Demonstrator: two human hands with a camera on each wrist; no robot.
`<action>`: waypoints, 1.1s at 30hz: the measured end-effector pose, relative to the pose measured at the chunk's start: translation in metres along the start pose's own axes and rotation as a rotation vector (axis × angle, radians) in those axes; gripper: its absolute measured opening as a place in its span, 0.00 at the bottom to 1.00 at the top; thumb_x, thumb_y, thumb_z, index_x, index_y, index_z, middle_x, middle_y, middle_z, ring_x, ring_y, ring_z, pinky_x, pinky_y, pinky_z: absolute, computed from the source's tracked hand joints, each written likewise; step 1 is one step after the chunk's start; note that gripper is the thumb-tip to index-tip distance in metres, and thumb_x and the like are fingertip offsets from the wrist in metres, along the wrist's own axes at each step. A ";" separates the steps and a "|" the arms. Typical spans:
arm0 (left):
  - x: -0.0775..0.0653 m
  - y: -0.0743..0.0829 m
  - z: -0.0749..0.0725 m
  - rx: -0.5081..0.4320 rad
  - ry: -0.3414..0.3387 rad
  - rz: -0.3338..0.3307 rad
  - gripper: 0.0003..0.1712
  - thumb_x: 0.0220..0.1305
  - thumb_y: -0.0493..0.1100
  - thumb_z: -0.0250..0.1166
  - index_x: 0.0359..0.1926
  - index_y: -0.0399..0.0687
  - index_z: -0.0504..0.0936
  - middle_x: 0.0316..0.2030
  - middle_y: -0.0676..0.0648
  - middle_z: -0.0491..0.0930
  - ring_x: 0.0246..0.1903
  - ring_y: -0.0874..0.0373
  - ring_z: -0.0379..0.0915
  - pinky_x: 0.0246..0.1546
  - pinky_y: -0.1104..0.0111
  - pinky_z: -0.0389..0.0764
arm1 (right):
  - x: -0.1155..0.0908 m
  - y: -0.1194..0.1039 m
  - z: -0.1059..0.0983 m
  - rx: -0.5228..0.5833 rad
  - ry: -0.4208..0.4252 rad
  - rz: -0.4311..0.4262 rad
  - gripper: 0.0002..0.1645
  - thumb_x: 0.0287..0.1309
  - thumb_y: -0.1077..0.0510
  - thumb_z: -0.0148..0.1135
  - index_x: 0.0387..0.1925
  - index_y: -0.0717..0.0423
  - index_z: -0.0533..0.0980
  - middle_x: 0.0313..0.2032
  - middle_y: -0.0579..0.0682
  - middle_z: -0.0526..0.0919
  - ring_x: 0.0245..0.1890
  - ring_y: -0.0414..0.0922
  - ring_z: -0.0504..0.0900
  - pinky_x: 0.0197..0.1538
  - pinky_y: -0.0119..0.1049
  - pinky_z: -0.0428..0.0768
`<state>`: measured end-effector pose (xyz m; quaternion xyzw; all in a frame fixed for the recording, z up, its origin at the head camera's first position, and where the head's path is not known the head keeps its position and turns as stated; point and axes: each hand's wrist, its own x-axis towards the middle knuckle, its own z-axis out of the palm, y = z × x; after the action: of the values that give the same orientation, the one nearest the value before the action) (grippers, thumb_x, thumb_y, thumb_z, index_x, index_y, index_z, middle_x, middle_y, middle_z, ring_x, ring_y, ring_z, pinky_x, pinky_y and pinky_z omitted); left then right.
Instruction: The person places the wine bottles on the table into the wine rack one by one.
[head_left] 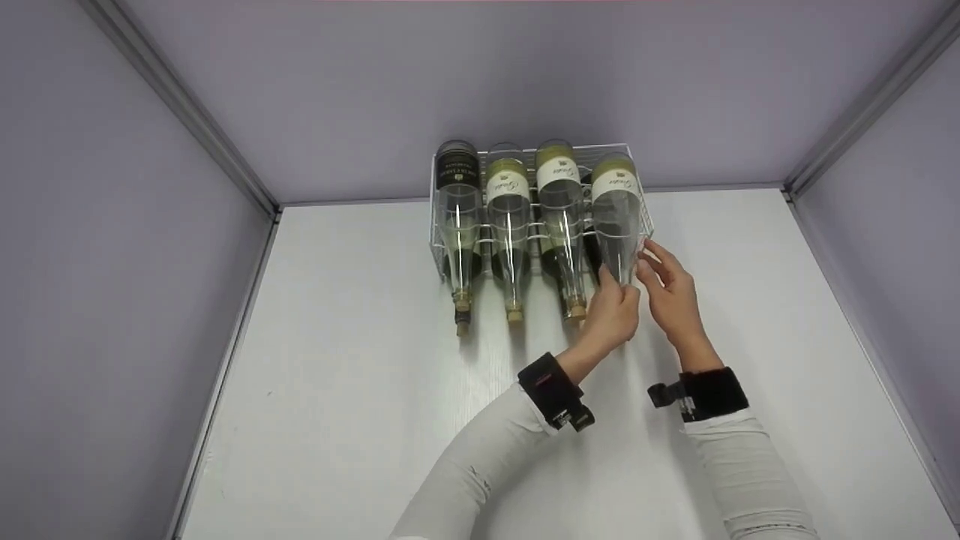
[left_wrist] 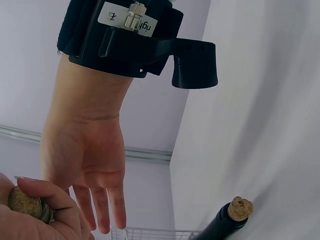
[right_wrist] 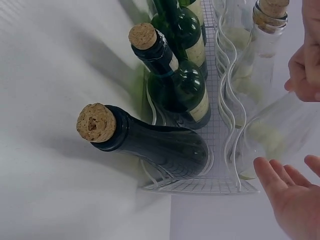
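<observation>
A clear glass bottle [head_left: 619, 217] with a white label lies at the right end of the upper row in a white wire rack [head_left: 433, 217]. My left hand [head_left: 613, 311] grips its neck; in the left wrist view the cork [left_wrist: 25, 202] pokes out between thumb and fingers. Close to the bottle's right side is my right hand [head_left: 673, 300]. Its fingers [right_wrist: 270, 172] are extended near the rack's end and hold nothing; whether they touch the glass I cannot tell.
More corked clear bottles [head_left: 510, 225] lie left of the held one, on the same level. Dark green bottles [right_wrist: 165, 145] with corks rest on the level below, necks toward me. The rack stands on a white table [head_left: 337, 337] against the back wall [head_left: 360, 97].
</observation>
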<state>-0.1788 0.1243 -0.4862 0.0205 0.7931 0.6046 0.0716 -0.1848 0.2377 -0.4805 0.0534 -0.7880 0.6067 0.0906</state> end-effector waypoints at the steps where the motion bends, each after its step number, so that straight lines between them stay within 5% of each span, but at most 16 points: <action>1: 0.001 0.000 0.001 0.000 -0.003 0.006 0.39 0.71 0.39 0.49 0.72 0.23 0.43 0.19 0.50 0.69 0.12 0.60 0.62 0.17 0.71 0.65 | 0.000 0.001 0.000 0.001 0.004 0.006 0.28 0.73 0.62 0.50 0.69 0.69 0.62 0.67 0.65 0.64 0.65 0.60 0.68 0.57 0.29 0.74; 8: 0.008 0.002 0.002 -0.061 -0.047 -0.005 0.40 0.73 0.39 0.48 0.72 0.21 0.37 0.06 0.54 0.66 0.04 0.62 0.61 0.08 0.72 0.61 | 0.000 0.006 -0.003 0.023 0.018 0.054 0.28 0.74 0.59 0.49 0.69 0.70 0.62 0.67 0.64 0.65 0.65 0.58 0.68 0.56 0.30 0.75; 12: 0.010 0.001 0.001 -0.078 -0.117 -0.008 0.43 0.73 0.38 0.50 0.72 0.23 0.33 0.08 0.49 0.71 0.04 0.61 0.64 0.07 0.72 0.60 | -0.001 0.009 -0.005 0.022 0.023 0.069 0.28 0.75 0.59 0.48 0.69 0.71 0.61 0.68 0.65 0.64 0.66 0.59 0.67 0.57 0.31 0.75; 15: 0.010 0.001 0.000 -0.078 -0.153 -0.043 0.48 0.69 0.37 0.55 0.74 0.29 0.32 0.28 0.37 0.81 0.07 0.61 0.67 0.07 0.73 0.61 | -0.002 0.010 -0.007 0.027 0.034 0.078 0.28 0.75 0.59 0.48 0.68 0.70 0.61 0.67 0.64 0.64 0.66 0.59 0.67 0.57 0.34 0.76; 18: 0.009 0.001 0.000 -0.045 -0.173 -0.105 0.55 0.62 0.37 0.62 0.76 0.37 0.33 0.59 0.27 0.68 0.11 0.61 0.71 0.09 0.73 0.64 | -0.003 0.010 -0.008 0.028 0.047 0.082 0.27 0.74 0.59 0.49 0.68 0.70 0.62 0.67 0.63 0.65 0.66 0.58 0.67 0.57 0.35 0.76; 21: 0.007 0.001 0.000 0.022 -0.186 -0.113 0.60 0.57 0.38 0.69 0.77 0.39 0.35 0.68 0.29 0.54 0.23 0.60 0.75 0.18 0.75 0.70 | -0.004 0.011 -0.008 0.024 0.053 0.085 0.27 0.75 0.59 0.48 0.68 0.70 0.62 0.67 0.64 0.65 0.66 0.59 0.67 0.57 0.35 0.76; 28: 0.008 -0.001 -0.001 0.128 -0.143 -0.015 0.57 0.58 0.40 0.72 0.76 0.35 0.43 0.64 0.32 0.63 0.47 0.54 0.75 0.40 0.73 0.76 | 0.000 0.029 -0.014 0.019 0.067 0.095 0.28 0.75 0.58 0.48 0.69 0.68 0.62 0.67 0.62 0.65 0.66 0.58 0.67 0.59 0.41 0.75; 33: 0.009 -0.001 -0.001 0.205 -0.136 0.039 0.52 0.61 0.44 0.70 0.75 0.33 0.48 0.64 0.36 0.68 0.61 0.54 0.67 0.58 0.71 0.68 | 0.003 0.047 -0.018 0.023 0.091 0.097 0.28 0.74 0.54 0.50 0.69 0.64 0.63 0.67 0.59 0.66 0.65 0.54 0.69 0.60 0.47 0.74</action>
<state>-0.1883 0.1240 -0.4875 0.0843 0.8435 0.5187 0.1111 -0.1957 0.2671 -0.5195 -0.0115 -0.7778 0.6210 0.0962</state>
